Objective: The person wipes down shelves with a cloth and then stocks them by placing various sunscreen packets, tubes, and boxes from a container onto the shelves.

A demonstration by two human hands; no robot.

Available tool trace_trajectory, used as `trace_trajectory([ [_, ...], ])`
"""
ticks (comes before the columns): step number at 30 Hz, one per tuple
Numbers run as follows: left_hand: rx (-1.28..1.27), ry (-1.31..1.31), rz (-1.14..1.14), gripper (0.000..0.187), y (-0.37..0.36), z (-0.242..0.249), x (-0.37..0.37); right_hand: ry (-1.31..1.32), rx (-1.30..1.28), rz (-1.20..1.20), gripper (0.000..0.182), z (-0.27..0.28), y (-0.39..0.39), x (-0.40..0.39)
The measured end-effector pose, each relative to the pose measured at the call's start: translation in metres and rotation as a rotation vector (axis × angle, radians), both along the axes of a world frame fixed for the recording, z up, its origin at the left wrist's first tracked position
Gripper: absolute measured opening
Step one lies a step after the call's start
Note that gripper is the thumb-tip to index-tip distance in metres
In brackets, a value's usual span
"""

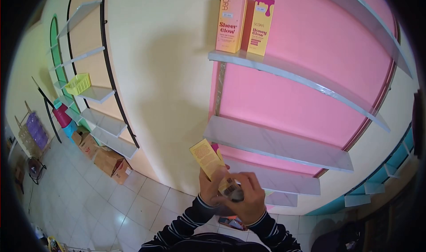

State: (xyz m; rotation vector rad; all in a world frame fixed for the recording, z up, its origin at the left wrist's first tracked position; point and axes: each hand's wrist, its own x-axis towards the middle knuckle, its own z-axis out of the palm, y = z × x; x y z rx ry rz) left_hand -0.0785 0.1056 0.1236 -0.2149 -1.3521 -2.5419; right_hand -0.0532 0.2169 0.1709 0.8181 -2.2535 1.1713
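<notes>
My left hand (209, 186) is closed round a yellow cosmetics box (205, 158), tilted, with small print on the face towards me and a purple patch at its side. Close against the box's lower end, my right hand (252, 199) has its fingers curled. A dark grey, rounded thing (237, 195) shows blurred beneath those fingers; its kind cannot be made out. Above, on the pink-backed shelf, stand a pink and yellow Sheer Glow box (228, 28) and a yellow Honey Glow box (258, 32), both upright.
Marbled shelves (275, 141) run along the pink wall panel to the right. At left, another shelf unit carries a yellow basket (79, 84). Cardboard boxes (111, 162) and a fan (35, 167) stand on the tiled floor. Below my hands is a container of items (233, 224).
</notes>
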Motion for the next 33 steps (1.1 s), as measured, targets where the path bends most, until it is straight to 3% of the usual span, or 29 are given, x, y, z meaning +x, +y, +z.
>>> trace_trajectory([
  [2,0.06,0.068,-0.007,0.046,0.0,0.013,0.001,-0.003,-0.012,0.034,0.052,0.011,0.002,-0.008],
  [4,0.236,0.183,-0.073,0.052,-0.005,0.015,-0.006,0.037,0.001,0.017,0.05,0.017,0.003,-0.013],
  [7,0.041,0.222,-0.063,0.051,-0.012,0.025,0.0,0.058,0.061,0.04,0.046,0.023,0.015,-0.028],
  [9,0.148,0.209,-0.128,0.044,-0.017,0.037,0.002,-0.267,-0.146,0.269,0.046,0.023,0.02,-0.038],
  [12,-0.012,0.09,-0.001,0.028,-0.023,0.035,-0.003,-0.371,-0.168,0.334,0.05,0.019,0.015,-0.038],
  [17,-0.098,0.218,0.2,0.03,-0.022,0.041,-0.003,-0.26,0.046,0.167,0.051,0.035,0.0,-0.032],
  [19,-0.073,0.245,0.266,0.03,-0.024,0.046,0.005,-0.158,-0.066,0.23,0.05,0.037,0.0,-0.039],
  [21,0.104,0.099,0.15,0.029,-0.031,0.059,0.023,-0.185,-0.351,0.299,0.046,0.066,0.007,-0.04],
  [23,0.006,0.139,0.156,0.032,-0.041,0.052,0.031,-0.159,-0.49,0.246,0.037,0.114,0.023,-0.041],
  [25,0.072,0.12,0.216,0.034,-0.045,0.048,0.039,0.111,-0.394,0.145,0.031,0.169,0.03,-0.059],
  [28,0.122,0.09,0.217,0.037,-0.05,0.045,0.045,0.076,-0.268,0.192,0.03,0.221,0.031,-0.111],
  [33,0.164,0.07,0.248,0.036,-0.058,0.042,0.051,-0.036,-0.19,0.135,0.036,0.213,0.027,-0.177],
])
